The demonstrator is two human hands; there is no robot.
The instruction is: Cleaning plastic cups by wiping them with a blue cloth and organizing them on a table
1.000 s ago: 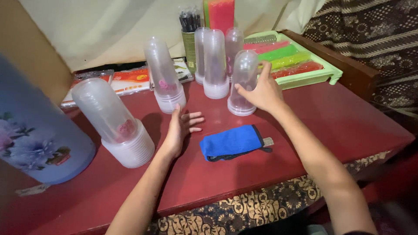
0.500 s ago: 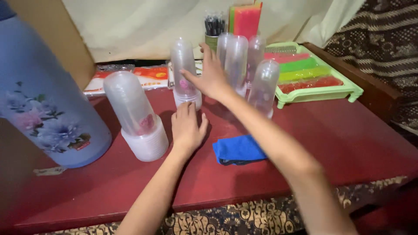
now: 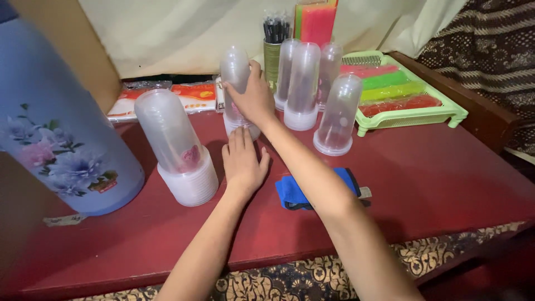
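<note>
My right hand (image 3: 253,97) reaches across and grips an upside-down stack of clear plastic cups (image 3: 235,72) near the middle back of the red table (image 3: 434,167). My left hand (image 3: 242,161) lies flat on the table just in front of that stack, fingers together, holding nothing. A wider stack of clear cups (image 3: 175,145) stands to its left. Three more cup stacks (image 3: 304,83) stand behind and to the right, with another one (image 3: 340,114) nearer. A folded blue cloth (image 3: 295,192) lies under my right forearm.
A large blue flowered jug (image 3: 53,134) stands at the left. A green tray with coloured items (image 3: 407,100) sits at the back right. A cup of dark straws (image 3: 275,39) and flat packets (image 3: 184,95) are at the back. A wooden edge borders the right.
My right hand left the right-hand cup stack and moved left onto the middle stack. My left hand shifted slightly forward on the table. The view moved closer and leftward.
</note>
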